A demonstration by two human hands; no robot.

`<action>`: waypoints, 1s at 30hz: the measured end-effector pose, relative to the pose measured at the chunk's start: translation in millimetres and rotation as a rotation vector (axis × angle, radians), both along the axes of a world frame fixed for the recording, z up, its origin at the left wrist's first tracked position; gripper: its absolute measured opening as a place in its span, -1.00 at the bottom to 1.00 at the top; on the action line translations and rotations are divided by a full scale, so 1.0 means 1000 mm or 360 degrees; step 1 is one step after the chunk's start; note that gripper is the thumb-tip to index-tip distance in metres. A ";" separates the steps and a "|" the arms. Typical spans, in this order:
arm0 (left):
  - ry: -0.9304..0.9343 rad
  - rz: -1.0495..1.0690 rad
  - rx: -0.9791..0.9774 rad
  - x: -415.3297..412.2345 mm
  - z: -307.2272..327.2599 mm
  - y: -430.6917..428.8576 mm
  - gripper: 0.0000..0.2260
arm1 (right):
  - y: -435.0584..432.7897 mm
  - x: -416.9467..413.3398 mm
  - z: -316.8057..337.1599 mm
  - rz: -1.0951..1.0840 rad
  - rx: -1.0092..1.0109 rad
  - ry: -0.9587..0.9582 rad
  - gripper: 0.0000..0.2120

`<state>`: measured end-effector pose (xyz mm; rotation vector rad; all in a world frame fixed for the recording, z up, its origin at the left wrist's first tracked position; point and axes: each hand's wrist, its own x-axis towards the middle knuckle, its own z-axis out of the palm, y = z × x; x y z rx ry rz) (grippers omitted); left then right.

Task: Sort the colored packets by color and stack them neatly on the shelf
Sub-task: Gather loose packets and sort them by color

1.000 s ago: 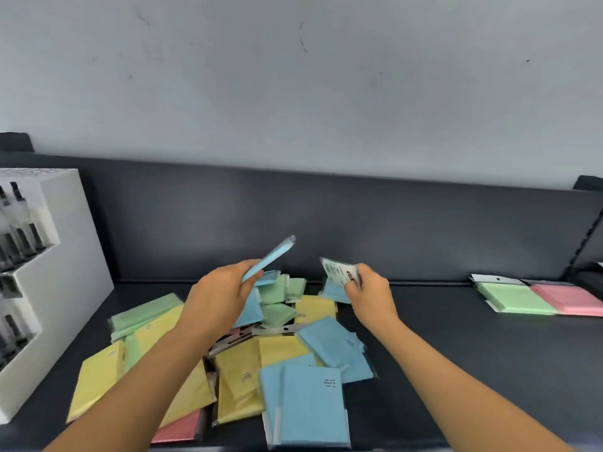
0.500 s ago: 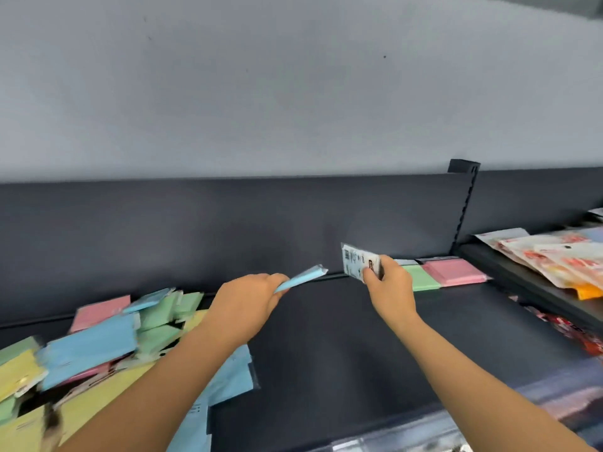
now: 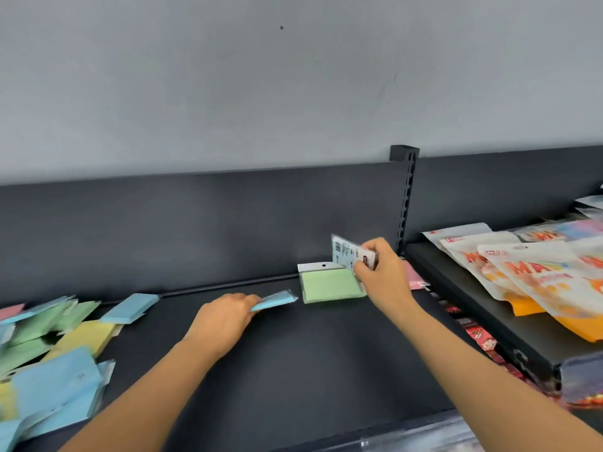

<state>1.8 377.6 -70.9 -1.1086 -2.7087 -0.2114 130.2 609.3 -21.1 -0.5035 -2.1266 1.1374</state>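
My left hand [image 3: 225, 316] grips a blue packet [image 3: 277, 300] low over the dark shelf [image 3: 293, 370], just left of a green packet stack [image 3: 329, 285]. Its tip points at the green stack. My right hand [image 3: 381, 272] pinches another packet [image 3: 347, 254] whose white label side faces me, held upright above the green stack's right edge. A pink stack [image 3: 414, 278] peeks out behind my right hand. The mixed pile [image 3: 49, 353] of blue, green, yellow and pink packets lies at the far left of the shelf.
A slotted black upright [image 3: 406, 197] divides the shelf's back panel. To the right, a neighbouring shelf [image 3: 489, 314] carries white and orange snack bags [image 3: 528, 275]. Red packets [image 3: 479, 334] show in the gap below it.
The view has swung right, away from the mixed pile. Both hands have carried their packets toward the green and pink stacks, and the left hand has dropped down near the shelf surface.
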 end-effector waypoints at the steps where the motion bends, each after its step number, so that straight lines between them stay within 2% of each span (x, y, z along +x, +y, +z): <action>1: -0.0018 0.0024 -0.0032 0.000 -0.002 0.004 -0.74 | 0.004 0.000 -0.002 0.0022 0.0002 -0.0010 -0.90; 4: -0.0089 0.0121 -0.0122 0.000 -0.006 0.015 -0.58 | 0.017 -0.001 -0.006 0.0127 -0.0045 0.0030 -0.85; 8: -0.0358 0.0184 -0.0189 -0.002 -0.011 0.019 -0.38 | 0.024 -0.004 -0.010 0.0295 -0.0202 0.0083 -0.66; 14: -0.0498 0.0223 0.0077 -0.011 -0.020 0.024 -0.44 | 0.020 -0.012 -0.012 0.0392 -0.0116 0.0018 -0.67; 23: -0.0536 0.0197 0.0089 -0.019 -0.025 0.033 -0.45 | -0.003 -0.017 -0.018 0.0544 0.0148 -0.0165 -0.66; 26: -0.0517 0.0108 0.0257 -0.018 -0.029 0.027 -0.43 | -0.019 -0.010 -0.018 0.0617 0.0120 -0.0225 -0.66; 30: -0.0485 0.0092 0.0559 -0.016 -0.029 0.017 -0.50 | -0.048 0.003 -0.025 0.0816 0.0284 -0.0364 -0.61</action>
